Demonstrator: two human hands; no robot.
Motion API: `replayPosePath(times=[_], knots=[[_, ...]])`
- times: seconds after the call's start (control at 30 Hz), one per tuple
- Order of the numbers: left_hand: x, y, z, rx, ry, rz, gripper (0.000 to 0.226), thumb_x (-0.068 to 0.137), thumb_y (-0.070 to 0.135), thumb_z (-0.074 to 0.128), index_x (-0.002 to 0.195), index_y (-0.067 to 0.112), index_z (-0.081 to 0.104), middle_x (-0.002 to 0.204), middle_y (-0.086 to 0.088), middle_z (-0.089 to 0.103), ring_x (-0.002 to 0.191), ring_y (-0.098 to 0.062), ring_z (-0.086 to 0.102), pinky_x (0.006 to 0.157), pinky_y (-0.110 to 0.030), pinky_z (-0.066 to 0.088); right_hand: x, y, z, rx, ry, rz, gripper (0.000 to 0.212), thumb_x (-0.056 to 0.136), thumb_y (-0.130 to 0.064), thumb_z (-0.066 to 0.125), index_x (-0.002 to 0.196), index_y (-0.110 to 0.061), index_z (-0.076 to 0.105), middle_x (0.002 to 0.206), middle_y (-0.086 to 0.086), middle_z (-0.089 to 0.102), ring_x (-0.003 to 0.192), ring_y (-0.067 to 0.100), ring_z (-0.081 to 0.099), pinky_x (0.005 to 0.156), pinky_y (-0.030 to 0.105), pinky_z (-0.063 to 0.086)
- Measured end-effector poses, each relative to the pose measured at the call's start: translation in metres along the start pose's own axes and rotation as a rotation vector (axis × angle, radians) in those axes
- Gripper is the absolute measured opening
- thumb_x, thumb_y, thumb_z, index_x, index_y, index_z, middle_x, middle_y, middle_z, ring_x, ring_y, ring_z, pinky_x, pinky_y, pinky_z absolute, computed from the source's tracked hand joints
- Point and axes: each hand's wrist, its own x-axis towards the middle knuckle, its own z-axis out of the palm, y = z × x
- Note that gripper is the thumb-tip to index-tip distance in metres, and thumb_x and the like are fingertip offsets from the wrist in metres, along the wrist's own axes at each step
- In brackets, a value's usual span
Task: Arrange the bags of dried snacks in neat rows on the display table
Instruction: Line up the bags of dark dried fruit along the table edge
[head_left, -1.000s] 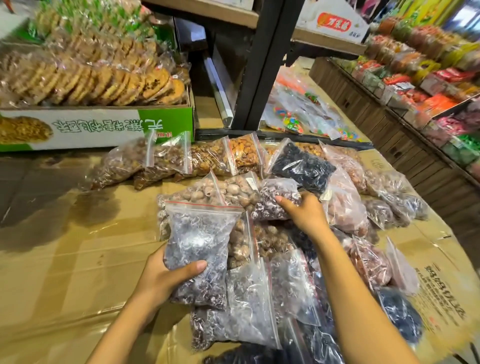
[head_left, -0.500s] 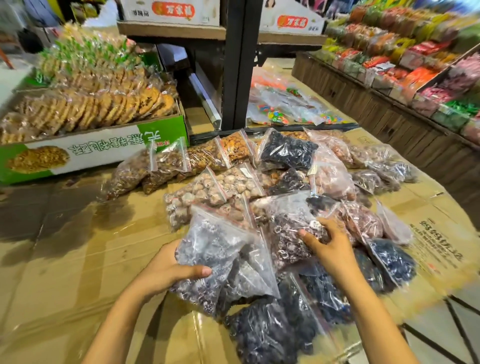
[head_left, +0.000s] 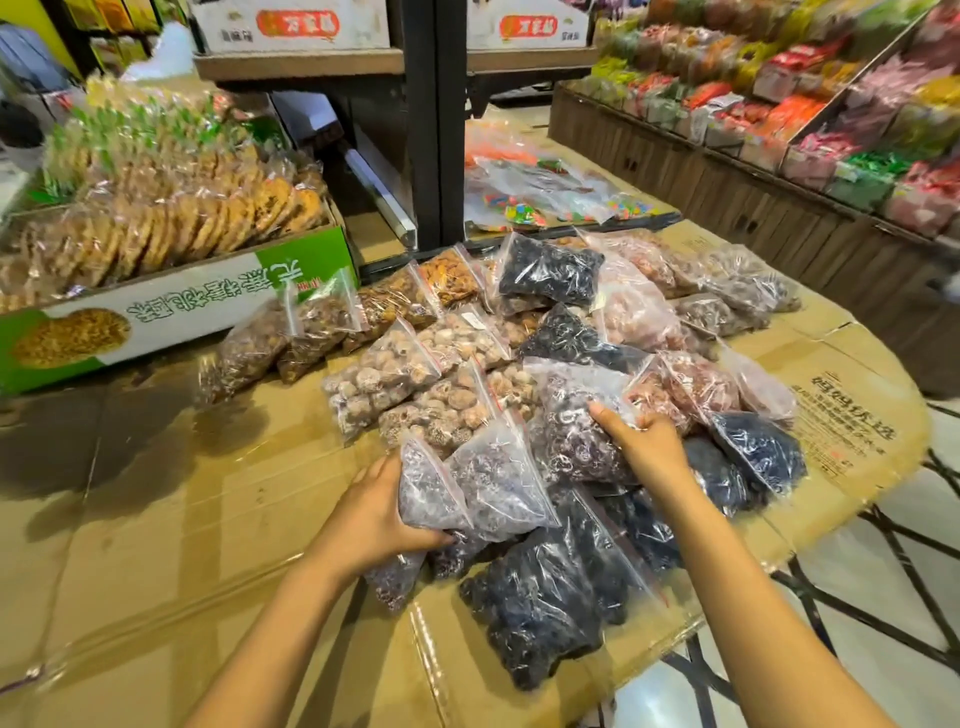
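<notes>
Bags of dried snacks (head_left: 519, 374) lie heaped mid-table. Left hand (head_left: 379, 514) grips a purplish bag (head_left: 431, 493) at the heap's near-left edge; right hand (head_left: 644, 441) presses, fingers curled, on a second purplish bag (head_left: 576, 431). Dark-fruit bags (head_left: 550, 597) crowd the near side, pale round ones (head_left: 405, 374) behind. Flattened cardboard (head_left: 156, 519) covers the table; a green cookie box (head_left: 171, 312) sits far left, candy shelves (head_left: 831, 119) right.

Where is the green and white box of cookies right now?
The green and white box sits at the far left of the table, left of the black post, just behind the brown snack bags.
</notes>
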Motion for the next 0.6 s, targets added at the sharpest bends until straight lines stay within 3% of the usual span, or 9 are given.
replayPosePath(times=[0.03, 0.13, 0.17, 0.2, 0.27, 0.33, 0.4, 0.5, 0.6], knots=[[-0.002, -0.002, -0.005, 0.014, -0.047, 0.023, 0.132, 0.044, 0.077, 0.073, 0.150, 0.023, 0.015, 0.156, 0.005, 0.020, 0.138, -0.012, 0.025, 0.116, -0.039, 0.025, 0.000, -0.004, 0.002, 0.014, -0.017, 0.004, 0.092, 0.062, -0.071, 0.066, 0.120, -0.002, 0.046, 0.098, 0.007, 0.061, 0.086, 0.021, 0.059, 0.082, 0.036, 0.046], [-0.007, -0.002, -0.012, 0.155, -0.184, 0.074, 0.120, 0.057, 0.062, 0.077, 0.150, 0.018, 0.015, 0.157, 0.000, 0.020, 0.141, -0.016, 0.023, 0.118, -0.031, 0.015, 0.001, -0.009, 0.007, -0.001, -0.025, 0.011, 0.103, 0.069, -0.064, 0.068, 0.138, 0.003, 0.034, 0.132, 0.019, 0.052, 0.115, 0.033, 0.054, 0.097, 0.044, 0.042], [-0.009, -0.002, -0.012, 0.181, -0.207, 0.067, 0.121, 0.057, 0.062, 0.077, 0.150, 0.017, 0.013, 0.158, -0.001, 0.016, 0.142, -0.017, 0.019, 0.118, -0.030, 0.013, 0.001, -0.010, 0.008, -0.011, -0.039, 0.010, 0.107, 0.066, -0.067, 0.069, 0.138, 0.005, 0.034, 0.130, 0.020, 0.052, 0.112, 0.033, 0.055, 0.098, 0.044, 0.042], [-0.010, -0.002, -0.012, 0.189, -0.216, 0.058, 0.126, 0.055, 0.066, 0.075, 0.150, 0.017, 0.010, 0.158, -0.002, 0.013, 0.143, -0.018, 0.016, 0.118, -0.031, 0.012, 0.001, -0.011, 0.008, -0.014, -0.057, 0.013, 0.107, 0.062, -0.069, 0.070, 0.132, 0.006, 0.041, 0.117, 0.019, 0.058, 0.098, 0.029, 0.060, 0.094, 0.043, 0.046], [-0.014, -0.002, -0.008, 0.156, -0.201, 0.022, 0.136, 0.046, 0.076, 0.071, 0.151, 0.022, 0.002, 0.159, -0.002, 0.006, 0.145, -0.019, 0.010, 0.119, -0.037, 0.013, 0.000, -0.013, 0.007, -0.028, -0.061, 0.016, 0.081, 0.056, -0.070, 0.071, 0.093, 0.001, 0.058, 0.071, 0.007, 0.055, 0.058, 0.017, 0.051, 0.071, 0.036, 0.051], [-0.020, -0.001, -0.003, 0.017, -0.136, -0.017, 0.141, 0.042, 0.084, 0.064, 0.149, 0.031, -0.011, 0.158, 0.003, -0.005, 0.145, -0.019, 0.001, 0.119, -0.043, 0.011, -0.004, -0.016, 0.010, -0.019, -0.029, -0.004, 0.059, 0.050, -0.069, 0.069, 0.063, -0.021, 0.038, 0.047, -0.003, 0.035, 0.038, 0.012, 0.032, 0.050, 0.026, 0.037], [-0.029, 0.002, 0.000, -0.203, 0.004, -0.035, 0.140, 0.038, 0.090, 0.055, 0.146, 0.037, -0.018, 0.155, 0.008, -0.011, 0.144, -0.017, 0.002, 0.118, -0.045, 0.011, -0.009, -0.019, 0.016, 0.024, 0.017, -0.039, 0.060, 0.050, -0.067, 0.070, 0.067, -0.029, 0.027, 0.042, -0.006, 0.030, 0.031, 0.008, 0.026, 0.043, 0.023, 0.030], [-0.041, 0.009, -0.003, -0.365, 0.223, -0.059, 0.139, 0.035, 0.096, 0.048, 0.149, 0.036, -0.004, 0.157, 0.008, 0.001, 0.143, -0.017, 0.012, 0.115, -0.046, 0.017, -0.018, -0.017, 0.026, 0.120, 0.113, -0.070, 0.053, 0.059, -0.058, 0.076, 0.076, -0.023, 0.041, 0.048, -0.004, 0.035, 0.041, 0.012, 0.031, 0.048, 0.026, 0.033], [-0.049, 0.013, -0.011, -0.451, 0.305, -0.071, 0.131, 0.041, 0.091, 0.056, 0.149, 0.033, 0.010, 0.156, 0.008, 0.016, 0.138, -0.009, 0.020, 0.113, -0.038, 0.021, -0.030, -0.020, 0.034, 0.241, 0.131, -0.153, 0.061, 0.055, -0.057, 0.079, 0.087, -0.015, 0.047, 0.060, 0.000, 0.044, 0.053, 0.014, 0.037, 0.056, 0.028, 0.036]])
